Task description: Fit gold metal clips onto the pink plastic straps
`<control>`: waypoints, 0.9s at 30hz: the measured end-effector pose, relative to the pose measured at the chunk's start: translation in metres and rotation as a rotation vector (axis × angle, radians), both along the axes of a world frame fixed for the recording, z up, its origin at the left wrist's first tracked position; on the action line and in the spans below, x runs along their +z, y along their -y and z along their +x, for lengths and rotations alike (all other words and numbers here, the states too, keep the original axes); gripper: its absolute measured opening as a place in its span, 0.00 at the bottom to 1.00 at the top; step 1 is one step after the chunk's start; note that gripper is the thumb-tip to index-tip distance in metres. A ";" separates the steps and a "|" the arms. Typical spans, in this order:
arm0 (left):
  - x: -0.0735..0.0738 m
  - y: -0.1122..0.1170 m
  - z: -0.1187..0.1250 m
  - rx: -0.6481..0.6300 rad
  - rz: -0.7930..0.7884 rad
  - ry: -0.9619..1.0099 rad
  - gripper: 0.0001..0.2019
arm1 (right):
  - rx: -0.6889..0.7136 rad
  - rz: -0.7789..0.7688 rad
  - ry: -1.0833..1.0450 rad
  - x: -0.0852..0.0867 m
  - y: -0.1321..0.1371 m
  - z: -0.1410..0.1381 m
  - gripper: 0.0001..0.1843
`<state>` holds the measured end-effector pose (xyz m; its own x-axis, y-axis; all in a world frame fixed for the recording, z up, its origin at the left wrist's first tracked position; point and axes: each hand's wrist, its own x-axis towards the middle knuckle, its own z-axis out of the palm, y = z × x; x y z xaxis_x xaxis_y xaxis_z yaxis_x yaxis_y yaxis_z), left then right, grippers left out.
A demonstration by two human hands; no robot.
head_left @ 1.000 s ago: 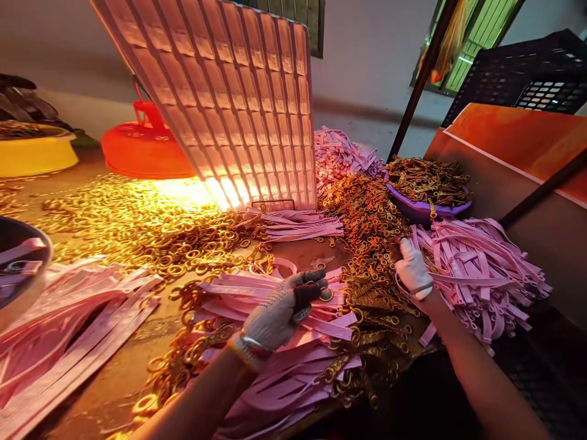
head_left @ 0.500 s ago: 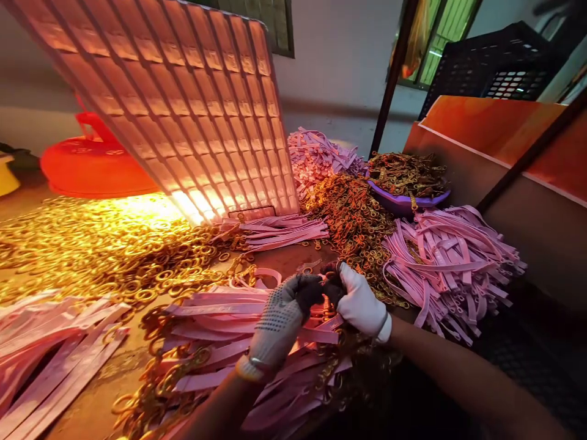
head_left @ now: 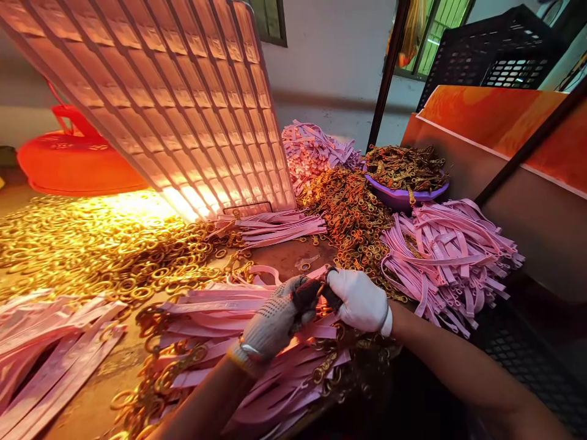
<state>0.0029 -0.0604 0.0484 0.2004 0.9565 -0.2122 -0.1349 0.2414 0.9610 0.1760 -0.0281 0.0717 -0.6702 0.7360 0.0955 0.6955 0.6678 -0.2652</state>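
My left hand [head_left: 282, 315], in a grey dotted glove with dark fingertips, is closed in a pinch at the middle of the view. Facing it, my right hand [head_left: 360, 299], in a white glove with dark fingertips, is pinched too. Their fingertips meet around a small piece that is mostly hidden. Below both hands lies a pile of pink straps [head_left: 211, 324], with brass-coloured chain links [head_left: 165, 376] along its left side. A single metal clasp [head_left: 307, 263] rests on the table just beyond my fingers.
A heap of brass rings [head_left: 114, 244] spreads under a red lamp [head_left: 77, 159] at left, beside an upright ribbed panel [head_left: 197, 110]. Clasps fill a purple basin [head_left: 403, 198]. More pink straps [head_left: 452, 256] lie at right. A black crate [head_left: 495, 61] stands behind.
The view has shifted slightly. My right hand has turned so that more of its back shows, and the fingertips of both hands remain together.
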 end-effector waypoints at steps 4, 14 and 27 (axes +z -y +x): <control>0.009 0.004 -0.003 -0.052 0.165 -0.262 0.19 | -0.020 0.004 0.128 0.010 0.004 0.003 0.10; -0.005 -0.029 -0.009 -0.082 -0.277 0.280 0.20 | -0.255 -0.167 -0.072 -0.009 0.010 -0.015 0.07; -0.044 -0.229 0.000 0.113 0.183 -0.771 0.05 | -0.351 -0.192 -0.310 -0.016 -0.042 0.031 0.09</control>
